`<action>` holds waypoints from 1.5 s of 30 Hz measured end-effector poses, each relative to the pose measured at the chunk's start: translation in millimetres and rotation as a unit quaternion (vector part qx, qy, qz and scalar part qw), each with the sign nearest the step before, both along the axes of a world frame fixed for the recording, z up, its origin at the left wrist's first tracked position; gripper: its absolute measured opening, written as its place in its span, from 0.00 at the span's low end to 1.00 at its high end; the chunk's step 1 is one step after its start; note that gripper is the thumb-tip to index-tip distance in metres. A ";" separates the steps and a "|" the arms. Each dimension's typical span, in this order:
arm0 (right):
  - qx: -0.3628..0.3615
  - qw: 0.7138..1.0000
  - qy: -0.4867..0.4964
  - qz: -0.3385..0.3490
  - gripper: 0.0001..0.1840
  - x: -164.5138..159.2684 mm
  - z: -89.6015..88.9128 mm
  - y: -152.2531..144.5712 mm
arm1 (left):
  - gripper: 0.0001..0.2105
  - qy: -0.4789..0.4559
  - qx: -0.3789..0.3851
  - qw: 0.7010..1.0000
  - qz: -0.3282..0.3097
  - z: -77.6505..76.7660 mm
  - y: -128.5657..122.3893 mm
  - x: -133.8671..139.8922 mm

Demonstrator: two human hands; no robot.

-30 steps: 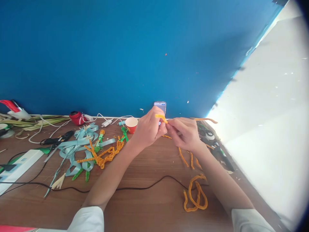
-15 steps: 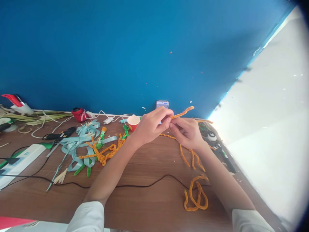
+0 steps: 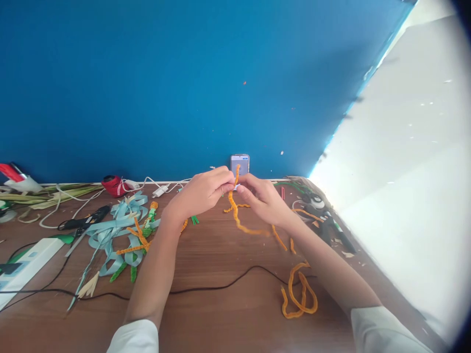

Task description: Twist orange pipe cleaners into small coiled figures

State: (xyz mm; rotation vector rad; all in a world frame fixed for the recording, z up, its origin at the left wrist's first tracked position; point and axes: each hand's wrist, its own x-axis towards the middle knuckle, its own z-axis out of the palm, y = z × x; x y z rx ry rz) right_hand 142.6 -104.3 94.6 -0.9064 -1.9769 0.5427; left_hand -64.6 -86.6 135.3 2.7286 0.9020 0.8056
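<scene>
1. Hanging bent, a fuzzy orange strand (image 3: 235,212) is seen, its lower end blurred.
2. Near its top it is pinched by the left hand (image 3: 206,191); whether it is gripped by the right hand (image 3: 265,200), just beside, cannot be told.
3. Behind them a phone (image 3: 244,162) is seen.

A: So what kinda place is this, an office?
B: Nah, looks like a craft corner to me. Wood table (image 3: 221,318) right up against a blue wall (image 3: 147,98), pale ribbon (image 3: 106,226) in a heap on the left, orange pipe cleaners (image 3: 315,300) lying on the right.
A: Any tools?
B: Yep, what looks like a glue gun (image 3: 86,220) by the ribbon, plus a power strip (image 3: 43,255) on the left. Long leaves (image 3: 77,190) far left too.
A: Home or workshop?
B: Can't tell tbh.
</scene>
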 end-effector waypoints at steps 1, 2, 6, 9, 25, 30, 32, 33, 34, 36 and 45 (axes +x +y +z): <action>-0.036 0.998 0.039 0.015 0.16 -2.4 -1.5 0.1 | 0.12 0.003 -0.009 1.000 -0.009 -0.8 -0.3 1.3; -0.074 0.993 0.082 0.033 0.17 -4.5 -2.6 0.2 | 0.12 0.002 -0.015 1.000 -0.015 -2.0 -0.2 3.1; -0.218 0.940 0.242 0.103 0.20 -10.6 -4.5 0.4 | 0.12 -0.017 -0.028 0.998 -0.046 -7.9 2.8 10.0; -0.297 0.886 0.333 0.122 0.19 -13.9 -4.7 1.7 | 0.13 -0.031 -0.019 0.999 -0.041 -11.8 5.8 14.2; -0.277 0.869 0.408 -0.031 0.22 -5.3 -7.1 14.6 | 0.11 -0.101 0.219 0.968 -0.065 -40.9 14.1 43.2; -0.241 0.876 0.416 -0.027 0.23 -1.3 -6.9 20.8 | 0.09 -0.144 0.135 0.980 -0.038 -40.8 18.1 41.4; -0.253 0.870 0.422 -0.019 0.22 -0.1 -5.3 20.7 | 0.08 -0.172 0.101 0.979 -0.029 -39.7 16.8 42.0; -0.264 0.866 0.424 -0.013 0.22 0.0 -4.8 20.2 | 0.08 -0.183 0.085 0.979 -0.026 -39.7 15.7 43.1; -0.276 0.862 0.426 -0.006 0.21 -0.3 -4.6 19.5 | 0.08 -0.192 0.071 0.979 -0.025 -40.1 14.5 44.7; -0.295 0.855 0.427 0.013 0.19 -1.8 -5.0 17.7 | 0.08 -0.198 0.049 0.979 -0.029 -42.7 12.2 49.5; -0.271 0.867 0.418 -0.026 0.19 -6.8 -9.4 14.0 | 0.04 -0.245 0.021 0.969 -0.005 -64.6 7.7 74.5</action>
